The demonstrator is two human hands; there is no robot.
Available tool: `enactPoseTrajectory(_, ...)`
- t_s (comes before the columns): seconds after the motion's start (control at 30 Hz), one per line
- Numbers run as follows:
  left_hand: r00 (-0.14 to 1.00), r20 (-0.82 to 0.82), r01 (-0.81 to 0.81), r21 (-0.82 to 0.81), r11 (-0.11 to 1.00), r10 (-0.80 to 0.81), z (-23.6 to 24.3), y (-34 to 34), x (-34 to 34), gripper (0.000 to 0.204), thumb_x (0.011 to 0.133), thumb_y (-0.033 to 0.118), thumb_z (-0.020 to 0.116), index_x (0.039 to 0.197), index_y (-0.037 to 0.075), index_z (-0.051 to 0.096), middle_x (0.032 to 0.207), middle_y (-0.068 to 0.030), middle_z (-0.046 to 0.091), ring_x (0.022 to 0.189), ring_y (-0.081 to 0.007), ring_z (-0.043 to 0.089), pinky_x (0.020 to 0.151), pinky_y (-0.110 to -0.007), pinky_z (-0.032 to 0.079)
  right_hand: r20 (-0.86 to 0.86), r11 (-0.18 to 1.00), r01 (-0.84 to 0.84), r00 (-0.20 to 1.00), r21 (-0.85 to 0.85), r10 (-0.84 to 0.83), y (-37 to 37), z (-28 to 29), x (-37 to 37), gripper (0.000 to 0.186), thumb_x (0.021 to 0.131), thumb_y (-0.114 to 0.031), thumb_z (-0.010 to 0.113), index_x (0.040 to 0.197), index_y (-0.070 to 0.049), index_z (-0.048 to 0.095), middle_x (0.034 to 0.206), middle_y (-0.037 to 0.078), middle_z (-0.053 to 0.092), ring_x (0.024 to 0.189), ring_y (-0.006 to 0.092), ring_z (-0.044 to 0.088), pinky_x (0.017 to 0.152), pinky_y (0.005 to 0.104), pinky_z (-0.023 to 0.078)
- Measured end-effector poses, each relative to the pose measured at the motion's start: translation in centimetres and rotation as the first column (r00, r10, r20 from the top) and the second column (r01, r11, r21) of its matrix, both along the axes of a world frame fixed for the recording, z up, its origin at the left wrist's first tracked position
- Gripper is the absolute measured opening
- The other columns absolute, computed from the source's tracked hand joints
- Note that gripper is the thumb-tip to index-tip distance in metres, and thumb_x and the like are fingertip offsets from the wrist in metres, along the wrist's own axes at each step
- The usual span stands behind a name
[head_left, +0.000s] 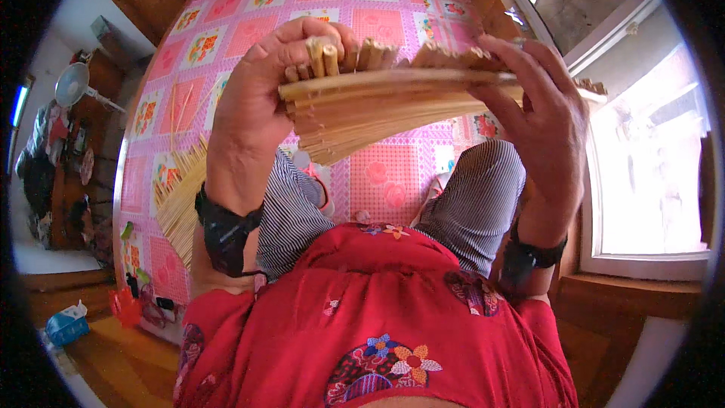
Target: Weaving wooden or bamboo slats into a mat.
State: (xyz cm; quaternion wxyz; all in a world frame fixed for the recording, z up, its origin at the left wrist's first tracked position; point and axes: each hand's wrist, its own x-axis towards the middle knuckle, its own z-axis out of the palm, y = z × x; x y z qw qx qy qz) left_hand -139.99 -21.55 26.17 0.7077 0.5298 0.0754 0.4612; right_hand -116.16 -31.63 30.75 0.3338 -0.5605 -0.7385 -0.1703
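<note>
A mat of straw-coloured stalks (362, 109), set side by side, is held up in front of me above my lap. Short cut stalk ends (325, 59) stick up in clumps along its top edge. My left hand (260, 91) is closed round the mat's left end, with its fingers curled over the stalk ends. At the right part of the edge, my right hand (540, 98) grips it, thumb below and fingers on top. Some of the right fingertips are hidden or blurred. Each wrist wears a black band.
Another fan of stalks (181, 200) lies at my left, partly behind my forearm, with loose stalks (177, 113) beyond it. Pink patterned sheeting (385, 181) spreads under me. A window (649, 143) stands at right. A fan (72, 83) and a blue packet (68, 323) are far left.
</note>
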Motion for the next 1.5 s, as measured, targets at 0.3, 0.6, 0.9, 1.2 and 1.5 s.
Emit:
enactPoseTrajectory(0.3, 0.985, 0.004, 0.175, 0.002, 0.985, -0.175, 0.6, 3.5, 0.0, 0.021, 0.081, 0.018, 0.055, 0.095, 0.003, 0.057, 0.104, -0.0107, 0.058, 0.094, -0.0177, 0.056, 0.088, -0.029, 0.042, -0.061, 0.993, 0.050, 0.997, 0.103, -0.044, 1.4, -0.9, -0.3, 0.048, 0.065, -0.026, 0.072, 0.111, -0.018, 0.057, 0.108, 0.004, 0.058, 0.096, 0.0224, 0.058, 0.072, 0.0329, 0.050)
enactPoseTrajectory(0.6, 0.956, -0.019, 0.292, 0.103, 0.951, -0.292, 2.1, 7.7, 0.1, 0.024, 0.077, 0.020, 0.057, 0.093, 0.003, 0.057, 0.103, -0.0107, 0.058, 0.097, -0.0193, 0.054, 0.089, -0.031, 0.040, 0.059, 0.976, 0.198, 0.977, 0.091, -0.204, 3.4, 0.0, -1.0, 0.034, 0.066, -0.027, 0.071, 0.096, -0.016, 0.058, 0.090, 0.001, 0.059, 0.076, 0.0219, 0.061, 0.059, 0.0343, 0.050)
enactPoseTrajectory(0.9, 0.959, -0.173, 0.269, 0.301, 0.915, -0.225, 6.5, 7.3, 2.2, 0.023, 0.079, 0.021, 0.058, 0.091, 0.002, 0.057, 0.088, -0.0110, 0.060, 0.078, -0.0192, 0.058, 0.073, -0.027, 0.047, -0.137, 0.934, 0.314, 0.946, 0.170, -0.294, 1.8, -0.8, -2.0, 0.035, 0.062, -0.018, 0.075, 0.093, -0.011, 0.060, 0.092, 0.005, 0.060, 0.086, 0.0217, 0.060, 0.069, 0.0311, 0.050)
enactPoseTrajectory(1.2, 0.793, -0.595, 0.163, 0.413, 0.896, 0.130, -3.9, 0.8, -2.1, 0.011, 0.083, 0.013, 0.055, 0.079, 0.002, 0.055, 0.084, -0.0039, 0.056, 0.076, -0.0127, 0.052, 0.069, -0.025, 0.042, 0.065, 0.994, -0.034, 0.997, -0.102, 0.041, -0.4, -11.8, -1.8, 0.016, 0.073, -0.021, 0.066, 0.082, -0.011, 0.056, 0.078, 0.002, 0.057, 0.062, 0.0192, 0.058, 0.054, 0.0302, 0.046)
enactPoseTrajectory(1.5, 0.664, -0.601, 0.085, 0.652, 0.754, 0.445, -7.9, -2.6, -3.1, 0.012, 0.083, 0.011, 0.054, 0.083, 0.000, 0.056, 0.086, -0.0076, 0.056, 0.078, -0.0178, 0.056, 0.069, -0.027, 0.044, 0.196, 0.928, -0.167, 0.951, -0.333, 0.241, -1.6, -13.5, -2.0, 0.010, 0.071, -0.017, 0.055, 0.078, -0.012, 0.049, 0.068, 0.004, 0.046, 0.054, 0.0213, 0.053, 0.048, 0.0344, 0.043)
